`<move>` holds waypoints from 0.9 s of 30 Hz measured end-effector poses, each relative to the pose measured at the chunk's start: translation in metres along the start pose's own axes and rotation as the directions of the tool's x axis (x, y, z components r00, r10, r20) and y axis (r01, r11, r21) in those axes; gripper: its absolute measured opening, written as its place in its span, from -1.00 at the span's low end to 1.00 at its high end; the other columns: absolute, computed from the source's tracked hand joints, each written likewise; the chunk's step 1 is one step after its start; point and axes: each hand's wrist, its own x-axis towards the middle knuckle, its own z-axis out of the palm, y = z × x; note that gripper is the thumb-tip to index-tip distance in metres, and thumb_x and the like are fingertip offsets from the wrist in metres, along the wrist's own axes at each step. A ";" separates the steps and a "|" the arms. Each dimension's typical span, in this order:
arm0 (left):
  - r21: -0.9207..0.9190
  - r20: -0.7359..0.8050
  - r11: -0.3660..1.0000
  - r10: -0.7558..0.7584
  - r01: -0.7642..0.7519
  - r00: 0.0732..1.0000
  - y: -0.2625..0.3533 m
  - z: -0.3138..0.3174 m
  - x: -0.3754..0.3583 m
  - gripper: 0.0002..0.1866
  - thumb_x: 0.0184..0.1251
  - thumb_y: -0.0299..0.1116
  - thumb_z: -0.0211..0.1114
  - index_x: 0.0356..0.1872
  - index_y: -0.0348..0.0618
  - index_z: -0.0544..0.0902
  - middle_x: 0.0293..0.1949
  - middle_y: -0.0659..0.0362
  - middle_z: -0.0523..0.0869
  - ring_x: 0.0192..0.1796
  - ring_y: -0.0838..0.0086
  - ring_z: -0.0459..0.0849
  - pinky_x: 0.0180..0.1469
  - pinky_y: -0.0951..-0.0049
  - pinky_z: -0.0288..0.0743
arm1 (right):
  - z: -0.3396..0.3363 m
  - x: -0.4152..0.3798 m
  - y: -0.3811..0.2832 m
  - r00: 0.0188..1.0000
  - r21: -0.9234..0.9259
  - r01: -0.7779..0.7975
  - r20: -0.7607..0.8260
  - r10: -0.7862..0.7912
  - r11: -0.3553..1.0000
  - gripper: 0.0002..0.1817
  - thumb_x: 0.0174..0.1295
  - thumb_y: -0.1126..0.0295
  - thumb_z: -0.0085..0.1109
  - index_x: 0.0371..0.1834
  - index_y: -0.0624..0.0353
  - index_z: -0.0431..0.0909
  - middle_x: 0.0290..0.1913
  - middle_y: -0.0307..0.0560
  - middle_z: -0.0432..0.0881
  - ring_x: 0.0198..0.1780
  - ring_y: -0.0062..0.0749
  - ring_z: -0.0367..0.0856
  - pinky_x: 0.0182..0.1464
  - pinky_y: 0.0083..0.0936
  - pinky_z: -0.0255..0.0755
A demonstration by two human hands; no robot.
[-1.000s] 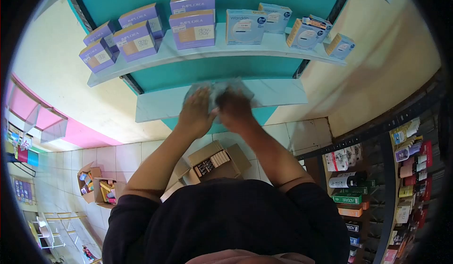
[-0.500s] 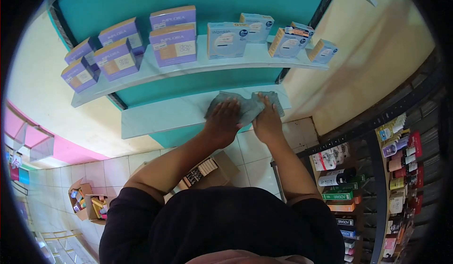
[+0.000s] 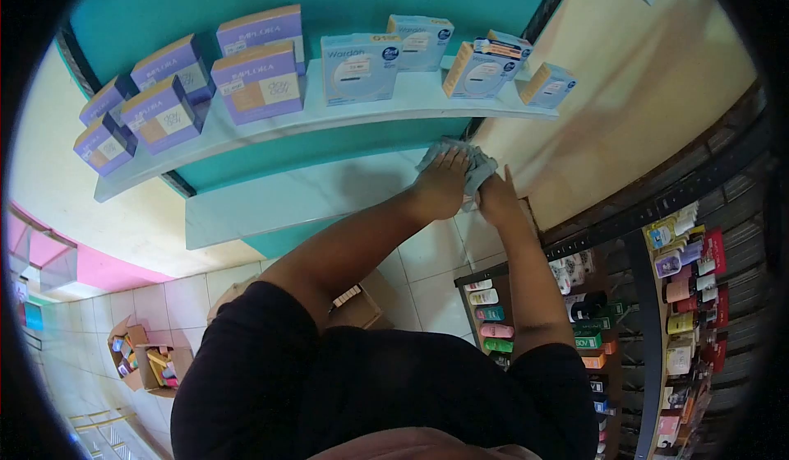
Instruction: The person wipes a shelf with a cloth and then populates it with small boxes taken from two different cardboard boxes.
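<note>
A crumpled grey cloth (image 3: 480,169) is bunched at the right end of the lower white shelf (image 3: 288,190). My left hand (image 3: 441,189) presses on the cloth from above, its fingers laid over it and gripping it. Close beside it, my right hand (image 3: 498,200) holds the cloth's right edge, one finger sticking up apart from the others. Part of the cloth is hidden under my left fingers. Above my hands, the upper shelf (image 3: 345,115) carries purple Implora boxes (image 3: 261,90) on the left and light blue Wardah boxes (image 3: 359,73) on the right.
To the right, a dark-framed rack (image 3: 575,249) holds several bottles and boxes. A cardboard box (image 3: 362,308) stands on the tiled floor (image 3: 427,295) below my arms. Farther left, open cartons (image 3: 156,371) contain small packages. A cream wall (image 3: 567,156) adjoins the shelf's right end.
Both hands have slid the cloth rightward to the shelf's end, bunching it up. My view has shifted right, so the boxes appear farther left.
</note>
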 end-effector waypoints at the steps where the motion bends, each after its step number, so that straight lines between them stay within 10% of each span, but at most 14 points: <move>1: -0.033 -0.017 0.999 -0.008 0.007 1.000 0.001 -0.001 0.007 -0.15 0.43 -0.03 0.24 0.52 -0.43 0.16 0.58 -0.17 0.14 0.64 0.02 0.03 0.63 0.09 -0.13 | -0.004 0.000 0.004 0.973 -0.166 -0.087 0.195 0.120 0.982 -0.43 0.25 0.32 0.15 0.37 0.10 0.43 0.41 0.04 0.43 0.46 -0.08 0.34 0.50 0.26 0.01; 9: -0.158 -0.036 0.979 -0.137 0.130 0.990 -0.006 -0.012 -0.024 -0.15 0.44 0.01 0.23 0.51 -0.44 0.18 0.57 -0.13 0.18 0.64 0.03 0.03 0.64 0.12 -0.16 | 0.017 0.004 -0.009 0.990 -0.039 0.031 -0.138 -0.036 0.999 -0.44 0.27 0.30 0.10 0.38 0.08 0.43 0.39 0.04 0.46 0.46 -0.08 0.35 0.49 0.28 -0.05; 10: -0.144 -0.065 0.981 -0.139 0.129 0.988 -0.010 -0.015 -0.035 -0.16 0.44 0.00 0.22 0.51 -0.44 0.19 0.57 -0.12 0.19 0.64 0.04 0.04 0.64 0.12 -0.14 | 0.007 0.008 -0.017 0.987 -0.113 0.017 0.161 0.001 0.993 -0.44 0.30 0.31 0.08 0.40 0.15 0.41 0.46 0.12 0.39 0.50 -0.05 0.30 0.52 0.18 -0.05; 14: -0.030 -0.198 0.988 -0.153 0.150 0.968 -0.025 -0.027 -0.100 -0.20 0.36 -0.09 0.27 0.48 -0.43 0.27 0.53 -0.15 0.27 0.61 0.05 0.15 0.61 0.11 -0.01 | 0.001 0.013 -0.096 0.945 -0.194 0.071 0.326 -0.004 0.978 -0.39 0.28 0.35 0.12 0.43 0.20 0.37 0.53 0.16 0.27 0.56 -0.05 0.21 0.54 0.13 -0.03; 16: 0.024 -0.295 0.986 -0.153 0.167 0.943 -0.040 -0.028 -0.139 -0.24 0.32 -0.14 0.29 0.44 -0.42 0.34 0.50 -0.13 0.33 0.58 0.06 0.21 0.59 0.11 0.04 | 0.013 0.013 -0.128 0.965 0.041 0.241 -0.119 -0.235 0.970 -0.36 0.25 0.36 0.19 0.45 0.14 0.38 0.56 0.05 0.23 0.58 -0.09 0.17 0.54 0.11 -0.01; 27: 0.127 -0.378 0.832 -0.463 0.540 0.802 -0.107 -0.083 -0.309 -0.33 0.29 -0.31 0.31 0.41 -0.31 0.39 0.46 -0.06 0.42 0.52 0.10 0.34 0.54 0.13 0.20 | 0.026 0.049 -0.306 0.836 0.185 0.530 -0.281 -0.472 0.828 -0.51 0.16 0.29 0.28 0.21 0.06 0.61 0.44 -0.01 0.45 0.49 -0.16 0.34 0.46 0.02 0.15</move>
